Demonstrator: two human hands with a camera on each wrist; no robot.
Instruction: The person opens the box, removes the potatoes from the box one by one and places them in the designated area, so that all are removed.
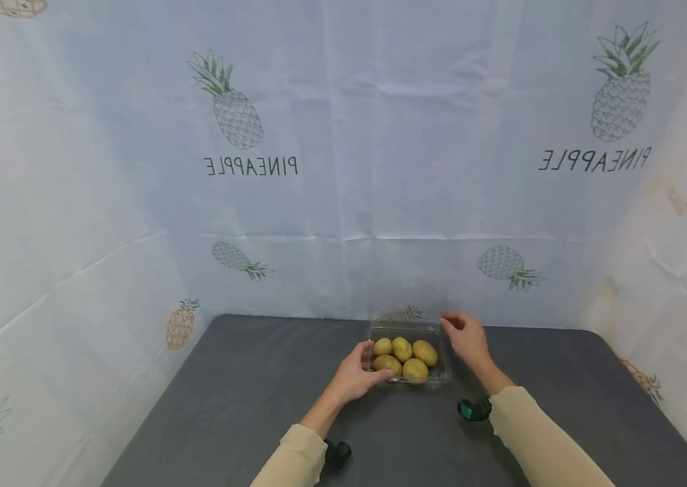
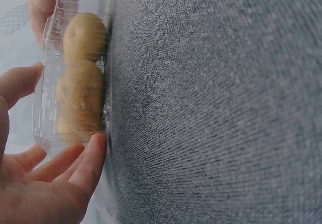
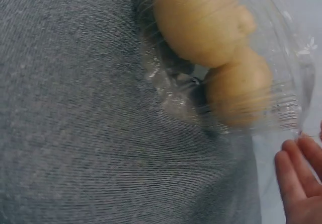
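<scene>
A clear plastic clamshell box (image 1: pixel 445 375) stands on the dark table, with several yellow potatoes (image 1: pixel 415 370) in its base. Its transparent lid (image 1: pixel 410 294) is raised at the back, faint against the cloth. My left hand (image 1: pixel 356 374) grips the box's left end, thumb at the front rim and fingers along the end wall. In the left wrist view, the fingertips (image 2: pixel 98 141) touch the lower wall. At the back right corner, my right hand (image 1: pixel 466 338) appears to pinch the lid's edge between thumb and forefinger; the right wrist view shows only some fingers (image 3: pixel 294 176) beside the corner.
The dark grey table (image 1: pixel 270 399) extends around the box. White cloth (image 1: pixel 410 169) printed with pineapples hangs close behind it and along both sides. A black device (image 1: pixel 474 409) is strapped at the right wrist, another (image 1: pixel 337 454) at the left.
</scene>
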